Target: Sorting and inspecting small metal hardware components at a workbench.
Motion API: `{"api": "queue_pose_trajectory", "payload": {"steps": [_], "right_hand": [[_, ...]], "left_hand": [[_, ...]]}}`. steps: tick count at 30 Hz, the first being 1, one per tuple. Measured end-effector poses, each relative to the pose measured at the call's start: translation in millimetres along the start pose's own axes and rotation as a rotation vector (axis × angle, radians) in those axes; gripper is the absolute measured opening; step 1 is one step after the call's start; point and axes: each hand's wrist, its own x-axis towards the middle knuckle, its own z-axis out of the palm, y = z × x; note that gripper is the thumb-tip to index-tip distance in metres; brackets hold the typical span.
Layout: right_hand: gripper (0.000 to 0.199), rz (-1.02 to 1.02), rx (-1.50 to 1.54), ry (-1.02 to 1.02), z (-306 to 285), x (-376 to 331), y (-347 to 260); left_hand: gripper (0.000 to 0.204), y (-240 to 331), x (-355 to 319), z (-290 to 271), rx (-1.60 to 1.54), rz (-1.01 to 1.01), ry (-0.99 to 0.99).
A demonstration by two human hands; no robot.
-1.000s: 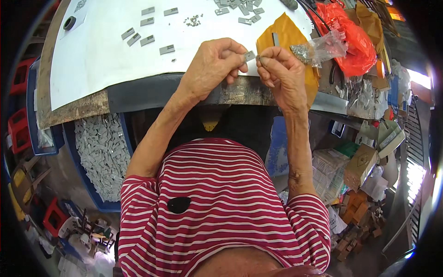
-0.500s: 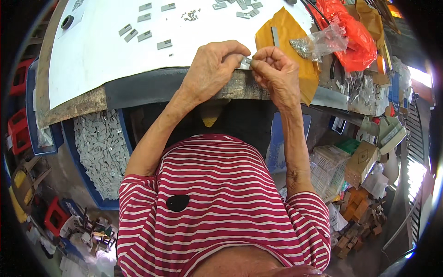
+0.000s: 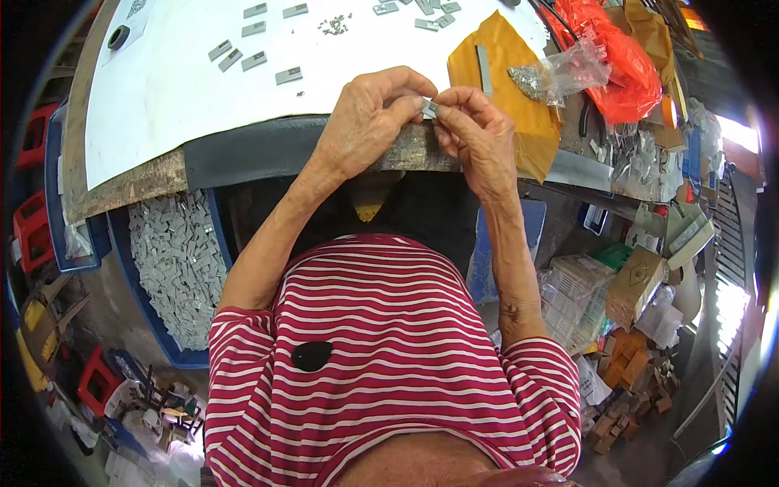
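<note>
We see the small grey metal piece [image 3: 428, 108] pinched between the two hands, just above the near edge of the tabletop [image 3: 162, 105]: the left hand [image 3: 369, 122] closes thumb and forefinger on its left end, and the right hand [image 3: 479, 134] closes its fingertips on the right end, so the two hands meet at the piece and nearly touch each other. Both hands are curled tight, with only the piece between them. Beyond them we find a white sheet covering the tabletop, with a scatter of flat grey plates [image 3: 253, 60] lying well apart from the hands toward the far left, and a little heap of tiny parts [image 3: 334, 26] farther back. Just right of the hands lies a yellow-brown envelope [image 3: 507, 89] carrying a clear bag of small metal bits [image 3: 552, 77], and beyond that a red plastic bag [image 3: 617, 65]. Below the tabletop, to the left, a blue bin [image 3: 174, 268] is full of the same grey plates; to the right we see cardboard boxes [image 3: 637, 284] and clutter on the floor.
</note>
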Motion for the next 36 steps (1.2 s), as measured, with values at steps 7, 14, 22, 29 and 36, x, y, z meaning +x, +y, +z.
{"api": "queue_pose_trajectory", "payload": {"steps": [7,14,22,29,36], "right_hand": [[0.009,-0.084,0.032,0.037,9,-1,8],[0.007,-0.118,-0.008,0.060,12,0,7],[0.005,-0.135,-0.063,0.064,18,0,4],[0.003,-0.141,-0.107,0.059,19,4,5],[0.004,-0.241,-0.219,0.097,22,8,7]], "left_hand": [[0.018,-4,0,0,-0.096,-0.032,0.006],[0.018,1,-2,-4,-0.155,-0.092,-0.001],[0.018,-1,-1,-8,-0.191,-0.114,0.005],[0.017,-5,-1,-10,-0.188,-0.102,0.007],[0.017,-1,-1,-11,-0.198,-0.095,0.017]]}}
